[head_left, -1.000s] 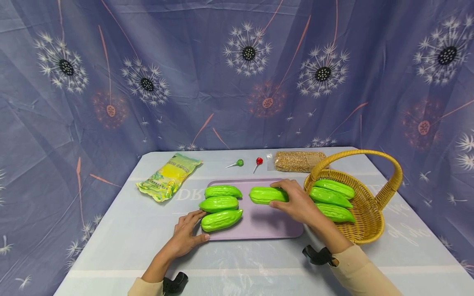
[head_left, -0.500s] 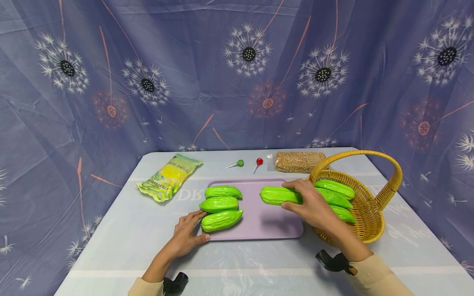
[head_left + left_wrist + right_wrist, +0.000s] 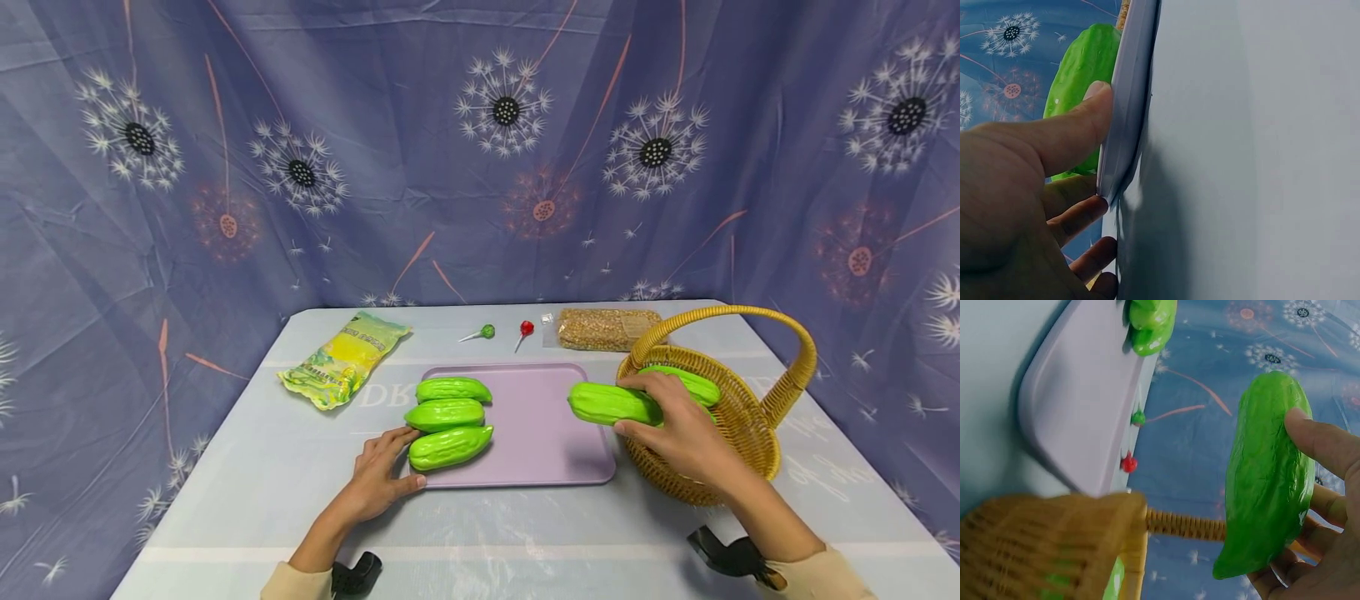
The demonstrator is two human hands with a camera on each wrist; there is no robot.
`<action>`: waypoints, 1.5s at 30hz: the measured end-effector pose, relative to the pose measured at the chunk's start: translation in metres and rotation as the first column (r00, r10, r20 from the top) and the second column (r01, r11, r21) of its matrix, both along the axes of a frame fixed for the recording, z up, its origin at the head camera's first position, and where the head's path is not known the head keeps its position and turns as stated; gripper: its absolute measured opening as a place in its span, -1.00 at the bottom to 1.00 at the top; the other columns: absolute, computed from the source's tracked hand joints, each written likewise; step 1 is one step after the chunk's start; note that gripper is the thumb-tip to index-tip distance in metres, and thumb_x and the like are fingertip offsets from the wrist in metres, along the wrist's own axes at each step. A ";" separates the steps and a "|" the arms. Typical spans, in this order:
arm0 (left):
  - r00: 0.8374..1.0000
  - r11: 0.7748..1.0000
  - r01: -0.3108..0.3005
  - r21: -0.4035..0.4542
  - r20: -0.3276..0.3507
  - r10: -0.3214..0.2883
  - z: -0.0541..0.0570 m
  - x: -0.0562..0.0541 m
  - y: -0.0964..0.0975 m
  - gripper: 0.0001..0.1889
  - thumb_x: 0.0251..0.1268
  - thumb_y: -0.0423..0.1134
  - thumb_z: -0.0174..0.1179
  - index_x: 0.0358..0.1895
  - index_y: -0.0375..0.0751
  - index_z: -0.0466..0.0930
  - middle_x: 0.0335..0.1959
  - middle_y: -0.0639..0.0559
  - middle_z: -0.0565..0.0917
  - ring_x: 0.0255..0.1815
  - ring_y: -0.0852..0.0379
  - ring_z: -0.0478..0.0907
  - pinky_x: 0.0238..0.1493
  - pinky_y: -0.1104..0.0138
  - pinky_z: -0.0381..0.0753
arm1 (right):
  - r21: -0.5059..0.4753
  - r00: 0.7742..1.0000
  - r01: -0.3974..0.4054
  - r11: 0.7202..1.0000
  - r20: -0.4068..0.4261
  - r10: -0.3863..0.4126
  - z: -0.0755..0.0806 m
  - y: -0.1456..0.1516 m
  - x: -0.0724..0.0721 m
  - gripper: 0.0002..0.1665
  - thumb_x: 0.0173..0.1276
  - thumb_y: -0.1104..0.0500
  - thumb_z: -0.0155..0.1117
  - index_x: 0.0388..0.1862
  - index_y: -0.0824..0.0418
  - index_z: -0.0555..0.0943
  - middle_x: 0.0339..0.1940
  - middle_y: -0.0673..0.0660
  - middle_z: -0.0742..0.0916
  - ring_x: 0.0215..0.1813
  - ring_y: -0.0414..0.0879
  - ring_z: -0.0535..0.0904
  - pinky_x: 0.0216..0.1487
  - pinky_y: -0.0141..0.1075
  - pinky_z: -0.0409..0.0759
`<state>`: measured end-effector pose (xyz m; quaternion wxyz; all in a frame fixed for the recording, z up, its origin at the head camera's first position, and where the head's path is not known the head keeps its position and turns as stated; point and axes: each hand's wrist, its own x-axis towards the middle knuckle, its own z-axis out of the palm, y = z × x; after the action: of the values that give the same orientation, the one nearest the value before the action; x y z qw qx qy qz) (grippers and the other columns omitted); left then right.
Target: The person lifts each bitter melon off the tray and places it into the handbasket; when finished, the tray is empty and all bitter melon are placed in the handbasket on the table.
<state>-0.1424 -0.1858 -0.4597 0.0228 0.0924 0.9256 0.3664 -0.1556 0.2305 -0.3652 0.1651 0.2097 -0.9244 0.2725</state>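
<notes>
In my right hand [image 3: 678,425] is a bright green, ridged bitter melon [image 3: 609,403], gripped between thumb and fingers above the near left rim of the wicker basket [image 3: 757,425]. The right wrist view shows the held bitter melon [image 3: 1269,469] whole, its narrow end pointing down. More bitter melons [image 3: 693,385] lie in the basket, partly hidden behind the hand. On the left side of the lilac tray [image 3: 540,433], three bitter melons [image 3: 447,413] lie in a row. My left hand [image 3: 378,475] holds the tray's near left corner, thumb on the front rim and fingers at the side.
A yellow-green packet [image 3: 347,358] lies at the back left. Behind the tray are a green lollipop [image 3: 487,332], a red lollipop [image 3: 527,327] and a clear bag of grains [image 3: 603,328]. The basket's tall handle [image 3: 731,310] arches over it. A patterned curtain [image 3: 420,167] hangs behind.
My right hand has carried the bitter melon rightward from over the tray to the basket's rim, now covering part of the melons inside. The left hand has stayed at the tray corner.
</notes>
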 end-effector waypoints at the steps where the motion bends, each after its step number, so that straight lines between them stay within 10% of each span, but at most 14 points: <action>1: 1.000 1.000 0.001 0.001 0.000 -0.001 0.000 0.000 0.000 -0.27 0.02 -0.07 0.38 0.31 -0.15 0.36 0.35 -0.08 0.34 0.31 -0.18 0.16 0.25 -0.15 0.03 | -0.001 1.000 0.000 1.000 -0.013 0.000 0.000 0.003 0.001 -0.39 0.02 0.10 0.51 0.08 0.11 0.53 0.03 0.08 0.62 0.06 -0.09 0.40 -0.05 -0.32 0.30; 13: 1.000 1.000 0.003 0.006 0.000 -0.003 -0.001 0.000 0.000 -0.28 0.04 -0.07 0.37 0.32 -0.14 0.35 0.36 -0.09 0.33 0.32 -0.19 0.14 0.27 -0.16 -0.01 | 0.011 0.995 0.094 0.996 -0.016 -0.094 -0.008 0.042 0.018 -0.37 -0.06 0.10 0.55 0.03 0.13 0.54 -0.02 0.16 0.63 0.03 -0.07 0.38 -0.05 -0.46 0.23; 22: 1.000 1.000 0.002 0.009 0.005 -0.002 -0.001 0.000 -0.001 -0.28 0.03 -0.07 0.37 0.31 -0.15 0.35 0.35 -0.09 0.34 0.32 -0.19 0.14 0.27 -0.15 -0.02 | 0.054 0.984 0.132 0.990 0.115 -0.137 -0.018 0.071 0.023 -0.34 0.03 0.02 0.49 0.07 0.24 0.49 0.04 0.29 0.60 0.09 0.21 0.40 -0.06 0.14 0.35; 32: 1.000 1.000 0.001 0.008 -0.002 -0.001 -0.001 0.000 0.000 -0.28 0.02 -0.06 0.38 0.31 -0.14 0.36 0.35 -0.08 0.34 0.30 -0.18 0.16 0.25 -0.14 0.00 | 0.072 0.978 0.119 0.990 0.161 -0.129 -0.031 0.087 0.024 -0.30 0.03 0.03 0.49 0.13 0.25 0.48 0.09 0.36 0.58 0.07 0.23 0.39 -0.07 0.15 0.32; 45: 1.000 1.000 0.000 0.001 0.003 0.000 -0.002 -0.001 0.000 -0.28 0.03 -0.06 0.37 0.31 -0.12 0.36 0.36 -0.07 0.33 0.30 -0.17 0.15 0.26 -0.14 0.00 | 0.063 0.954 0.066 0.996 0.289 -0.082 -0.043 0.095 0.022 -0.26 0.06 -0.05 0.44 0.14 0.32 0.48 0.11 0.46 0.53 0.19 0.45 0.29 0.31 0.38 -0.16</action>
<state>-0.1431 -0.1861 -0.4617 0.0242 0.0921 0.9253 0.3672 -0.1334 0.3256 -0.4084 0.0318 0.1370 -0.9527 0.2693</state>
